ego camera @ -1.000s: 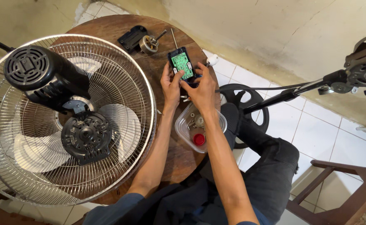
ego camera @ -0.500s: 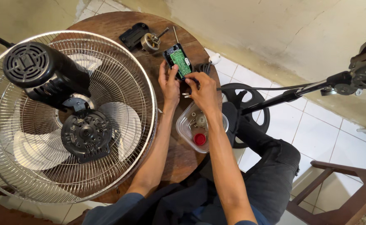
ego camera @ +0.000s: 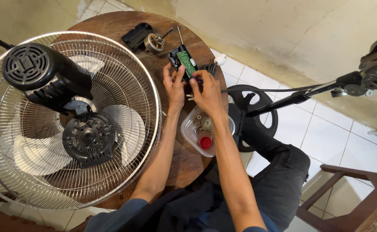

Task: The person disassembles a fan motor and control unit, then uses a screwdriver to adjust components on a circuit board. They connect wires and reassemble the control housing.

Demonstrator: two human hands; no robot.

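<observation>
Compared with a second before, the small black housing with the green circuit board [ego camera: 183, 61] had been lowered from a raised, tilted position to the far part of the round wooden table [ego camera: 111, 25], so the work appeared to have moved from inspecting it in the air to handling it on the surface. It was steadied from the left by the left hand [ego camera: 174, 83], whose fingers were closed lightly along the housing's edge. The right hand [ego camera: 207, 88] was held just beside it, fingers pinched narrowly at the cluster of dark wires [ego camera: 205, 68] leaving the housing; whether anything was gripped between them could not be told. The board's components were too small to be made out. The clear plastic tray [ego camera: 190, 131] with a red cap [ego camera: 205, 142] was partly covered by the right forearm, and the fan's stand [ego camera: 283, 99] was cut off at the frame edge.
</observation>
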